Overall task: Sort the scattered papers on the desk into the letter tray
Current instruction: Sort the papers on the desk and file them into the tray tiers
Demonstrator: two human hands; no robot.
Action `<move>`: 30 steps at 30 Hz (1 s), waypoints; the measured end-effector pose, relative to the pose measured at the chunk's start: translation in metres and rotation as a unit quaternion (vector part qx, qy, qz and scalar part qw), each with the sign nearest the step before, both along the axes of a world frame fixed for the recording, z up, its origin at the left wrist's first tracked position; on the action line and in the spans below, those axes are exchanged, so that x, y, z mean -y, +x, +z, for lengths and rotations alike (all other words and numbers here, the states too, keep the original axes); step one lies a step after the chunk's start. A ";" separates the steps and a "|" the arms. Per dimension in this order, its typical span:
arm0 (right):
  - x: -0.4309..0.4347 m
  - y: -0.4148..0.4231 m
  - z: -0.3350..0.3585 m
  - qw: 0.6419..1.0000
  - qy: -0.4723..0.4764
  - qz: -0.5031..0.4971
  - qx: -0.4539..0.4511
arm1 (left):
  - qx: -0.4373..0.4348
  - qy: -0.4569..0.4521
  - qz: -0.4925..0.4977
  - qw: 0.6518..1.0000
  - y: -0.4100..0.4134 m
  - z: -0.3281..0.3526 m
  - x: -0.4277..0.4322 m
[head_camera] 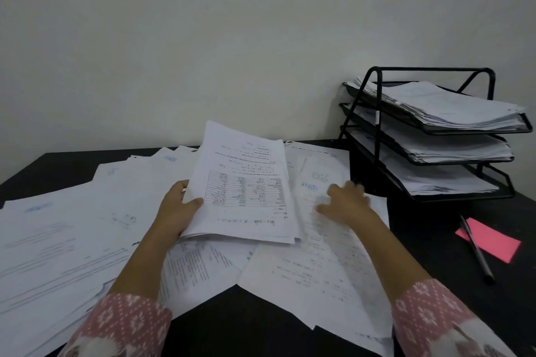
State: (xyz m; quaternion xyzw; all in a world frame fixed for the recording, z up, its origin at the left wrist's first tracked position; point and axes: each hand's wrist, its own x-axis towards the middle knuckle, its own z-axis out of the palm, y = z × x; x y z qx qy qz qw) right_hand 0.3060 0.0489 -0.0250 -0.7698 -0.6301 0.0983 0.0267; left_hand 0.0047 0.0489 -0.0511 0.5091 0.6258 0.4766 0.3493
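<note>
Inspection of the desk, all positions referred to the letter tray (pixel 429 69).

The tray is a black three-tier wire rack at the far right of the dark desk (pixel 261 327), backed against the pale wall (pixel 203 23). All three tiers hold stacked paper, and the top stack overhangs its front rim.

Directly in front of the tray lies a pink sticky note (pixel 500 245), with a dark pen (pixel 477 249) lying across its left edge. These two items occupy the strip of desk between the tray and the near edge.

Left of the tray, the scattered papers (pixel 72 240) cover most of the surface in overlapping layers, reaching the far desk edge and running out of view at the left. The nearest loose sheets stop just short of the tray's base.

The left hand (pixel 177 206), well left of the tray, grips a sheaf of printed sheets (pixel 243 182), thumb on top and fingers beneath, with the far end raised off the pile. The right hand (pixel 346 201), between the sheaf and the tray, rests palm down on a loose sheet with fingers spread; it is blurred. Patterned pink sleeves (pixel 130 324) cover both forearms.

Bare desk shows at the near centre and around the tray's foot.
</note>
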 end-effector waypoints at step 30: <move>0.040 0.054 -0.013 0.945 0.131 -0.194 -0.230 | 0.012 -0.007 -0.149 0.989 0.060 -0.001 0.018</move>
